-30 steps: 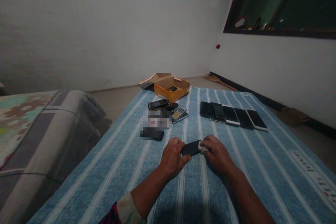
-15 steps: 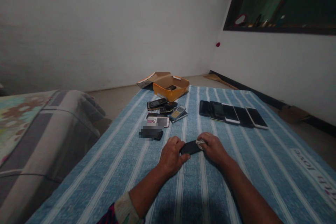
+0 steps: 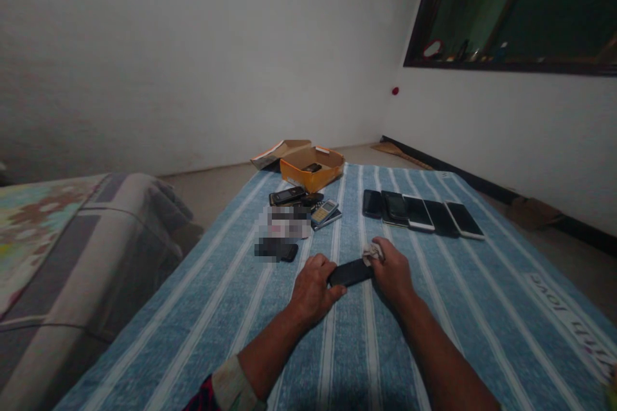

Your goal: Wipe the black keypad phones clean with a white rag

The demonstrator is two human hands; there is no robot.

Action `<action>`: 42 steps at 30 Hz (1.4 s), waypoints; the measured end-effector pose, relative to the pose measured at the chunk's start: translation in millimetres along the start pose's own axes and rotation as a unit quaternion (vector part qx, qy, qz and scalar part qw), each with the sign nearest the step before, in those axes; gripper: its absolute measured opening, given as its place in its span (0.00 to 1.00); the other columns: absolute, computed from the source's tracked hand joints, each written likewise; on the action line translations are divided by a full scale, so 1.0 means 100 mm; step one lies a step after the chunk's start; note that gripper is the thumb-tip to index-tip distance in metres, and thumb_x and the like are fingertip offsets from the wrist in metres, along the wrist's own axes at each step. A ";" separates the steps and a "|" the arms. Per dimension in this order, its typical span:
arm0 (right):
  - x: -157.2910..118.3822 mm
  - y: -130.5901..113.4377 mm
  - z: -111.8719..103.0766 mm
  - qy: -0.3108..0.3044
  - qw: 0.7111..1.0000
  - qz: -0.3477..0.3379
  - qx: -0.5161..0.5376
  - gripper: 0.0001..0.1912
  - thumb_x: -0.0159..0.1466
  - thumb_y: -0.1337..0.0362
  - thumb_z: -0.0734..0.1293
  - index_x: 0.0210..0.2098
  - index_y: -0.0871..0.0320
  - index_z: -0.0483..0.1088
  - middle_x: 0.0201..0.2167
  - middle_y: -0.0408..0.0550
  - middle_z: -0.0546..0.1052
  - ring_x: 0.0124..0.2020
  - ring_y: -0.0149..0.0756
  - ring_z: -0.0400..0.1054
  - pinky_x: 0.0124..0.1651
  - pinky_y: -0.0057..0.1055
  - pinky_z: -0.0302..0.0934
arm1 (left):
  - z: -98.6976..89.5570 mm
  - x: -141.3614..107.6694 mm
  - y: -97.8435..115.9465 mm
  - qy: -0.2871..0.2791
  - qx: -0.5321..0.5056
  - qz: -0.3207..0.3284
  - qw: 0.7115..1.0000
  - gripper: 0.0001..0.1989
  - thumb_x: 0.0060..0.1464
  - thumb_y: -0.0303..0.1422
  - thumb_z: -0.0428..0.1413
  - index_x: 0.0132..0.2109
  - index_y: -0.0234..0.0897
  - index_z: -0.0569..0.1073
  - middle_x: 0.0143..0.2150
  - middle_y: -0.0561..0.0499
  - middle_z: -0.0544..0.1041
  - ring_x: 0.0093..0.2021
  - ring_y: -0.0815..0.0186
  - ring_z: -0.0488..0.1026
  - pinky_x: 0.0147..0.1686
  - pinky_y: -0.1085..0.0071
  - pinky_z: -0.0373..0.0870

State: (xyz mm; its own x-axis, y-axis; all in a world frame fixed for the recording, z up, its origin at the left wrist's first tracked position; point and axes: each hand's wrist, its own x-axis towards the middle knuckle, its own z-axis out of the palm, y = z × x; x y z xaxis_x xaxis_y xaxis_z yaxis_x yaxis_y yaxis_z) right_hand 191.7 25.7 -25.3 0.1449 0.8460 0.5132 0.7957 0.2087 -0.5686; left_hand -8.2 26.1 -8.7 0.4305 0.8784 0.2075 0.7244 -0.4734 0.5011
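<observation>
A black mobile phone (image 3: 351, 273) lies at a slant between my hands, just over the striped blue cloth (image 3: 349, 347). My left hand (image 3: 313, 286) grips its left end, with the thumb along the near edge and the fingers on the far side. My right hand (image 3: 393, 270) is at the phone's right end, closed on a crumpled pale cloth (image 3: 373, 253) that touches the far right corner. The right fingertips are partly hidden by the rag and the hand itself.
Several old phones (image 3: 325, 212) lie in a loose pile beyond my left hand, partly pixelated. A row of smartphones (image 3: 418, 213) lies at the right. Behind the pile stands an open orange box (image 3: 308, 176) with a phone inside. A draped grey cover (image 3: 139, 225) is at left.
My right hand has turned, and the pale cloth has moved up to the phone's far right corner, baring more of that end. My left hand keeps its hold. The camera view has tilted slightly.
</observation>
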 end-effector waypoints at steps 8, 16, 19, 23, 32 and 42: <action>-0.01 -0.09 -0.09 -0.126 0.985 -0.062 0.096 0.16 0.53 0.78 0.58 0.33 0.57 0.73 0.34 0.48 0.72 0.37 0.35 0.68 0.42 0.29 0.61 | 0.00 0.00 -0.01 -0.006 0.004 -0.001 1.000 0.11 0.45 0.33 0.64 0.36 0.38 0.73 0.36 0.50 0.68 0.42 0.60 0.66 0.41 0.66 0.64; -0.03 -0.22 -0.25 -0.237 0.969 -0.065 0.042 0.18 0.53 0.78 0.60 0.35 0.56 0.75 0.39 0.48 0.71 0.41 0.36 0.66 0.45 0.30 0.60 | -0.02 -0.01 0.01 -0.019 0.001 0.000 1.000 0.12 0.45 0.33 0.64 0.38 0.37 0.73 0.37 0.50 0.69 0.42 0.60 0.66 0.40 0.66 0.63; 0.01 -0.25 -0.32 -0.264 0.960 -0.081 0.050 0.13 0.58 0.74 0.61 0.35 0.56 0.76 0.40 0.48 0.72 0.42 0.36 0.66 0.46 0.31 0.60 | -0.02 -0.01 0.01 -0.018 -0.001 -0.002 1.000 0.12 0.45 0.33 0.64 0.38 0.37 0.73 0.37 0.50 0.69 0.42 0.60 0.66 0.40 0.66 0.64; 0.03 -0.16 -0.30 -0.273 0.955 -0.096 0.064 0.14 0.62 0.74 0.60 0.36 0.56 0.77 0.39 0.48 0.74 0.42 0.37 0.67 0.47 0.33 0.60 | -0.03 0.00 0.01 -0.018 -0.001 -0.003 1.000 0.10 0.46 0.33 0.63 0.37 0.38 0.73 0.36 0.50 0.68 0.42 0.60 0.66 0.41 0.66 0.64; 0.04 -0.11 -0.23 -0.223 0.970 -0.008 0.098 0.16 0.55 0.77 0.64 0.41 0.59 0.76 0.36 0.48 0.75 0.38 0.37 0.69 0.43 0.32 0.61 | -0.01 0.00 -0.01 -0.015 -0.002 0.005 1.000 0.12 0.46 0.33 0.64 0.38 0.35 0.73 0.37 0.49 0.68 0.42 0.59 0.66 0.40 0.66 0.63; 0.07 -0.07 -0.19 -0.249 0.966 -0.004 0.063 0.11 0.58 0.74 0.64 0.38 0.57 0.75 0.34 0.46 0.75 0.38 0.36 0.69 0.43 0.30 0.59 | 0.01 -0.02 0.00 -0.016 0.003 0.005 1.000 0.12 0.46 0.34 0.64 0.38 0.36 0.72 0.38 0.49 0.68 0.42 0.59 0.65 0.41 0.65 0.63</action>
State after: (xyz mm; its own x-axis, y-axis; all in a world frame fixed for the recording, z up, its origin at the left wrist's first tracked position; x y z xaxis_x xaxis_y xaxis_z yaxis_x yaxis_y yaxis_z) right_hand 198.4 20.6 -5.2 -0.1877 0.9687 0.1623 0.7134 0.2481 -0.6554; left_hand -8.9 24.8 -9.9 0.4544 0.8710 0.1865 0.7234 -0.4830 0.4933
